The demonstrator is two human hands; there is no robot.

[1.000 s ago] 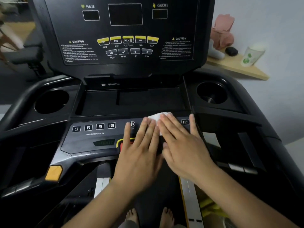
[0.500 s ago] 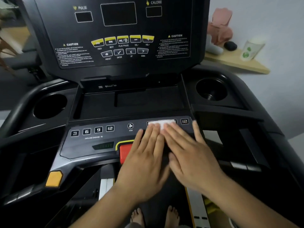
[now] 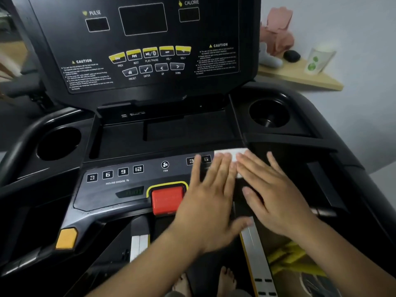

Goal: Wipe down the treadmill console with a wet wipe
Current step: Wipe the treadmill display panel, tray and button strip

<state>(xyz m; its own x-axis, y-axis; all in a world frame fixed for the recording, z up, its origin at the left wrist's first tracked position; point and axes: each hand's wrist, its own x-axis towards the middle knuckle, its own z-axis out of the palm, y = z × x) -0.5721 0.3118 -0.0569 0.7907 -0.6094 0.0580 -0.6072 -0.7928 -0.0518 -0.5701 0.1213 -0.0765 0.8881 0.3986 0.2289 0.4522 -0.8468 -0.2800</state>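
Head view: you are pressing both hands flat on the wet wipe, fingers straight and close together. Left hand and right hand are lying side by side, fingertips on the wipe, and only its far white edge is showing. The wipe is sitting at the right end of the treadmill console, on the lower key strip, right against the strip's upper edge and the lip of the recessed tray behind it. Your right hand is overhanging the strip's right edge. To the left, the strip is running open up to the incline keys. The red stop button is sitting just beside your left hand. Cup holders are flanking the tray, left and right.

Readable writing is showing: 3, 6, 9, 12, INCLINE CHOICE %, FAN, then 3 and 6 by your left fingers. The upright display panel is reading PULSE, CALORIE, CAUTION twice, PREV, NEXT, PLAY/PAUSE, VOL-, VOL+, PRESET, ENTER, UP, DOWN. The fine print is blurring out. A wall shelf at right is carrying a cup.
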